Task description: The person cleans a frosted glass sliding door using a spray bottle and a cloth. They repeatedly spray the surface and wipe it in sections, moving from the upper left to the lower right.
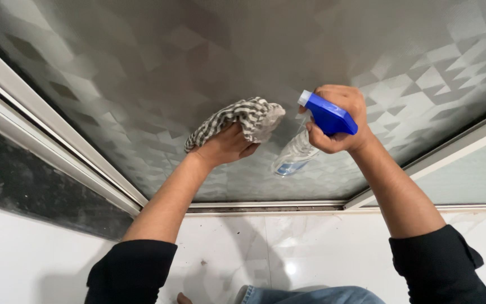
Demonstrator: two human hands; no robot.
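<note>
Head view: the striped cloth [237, 121] lies bunched against the frosted patterned glass panel [142, 73], just left of the spray bottle [310, 138], its length running left to right. Your left hand [226, 146] grasps it from below, pressing it on the glass. Your right hand [338, 118] clenches the blue trigger head, with the clear body slanting down-left.

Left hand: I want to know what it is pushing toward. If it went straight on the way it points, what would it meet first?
The left hand already presses the checked cloth; straight ahead, behind it, lies the patterned frosted glass panel, seemingly with no gap.
</note>
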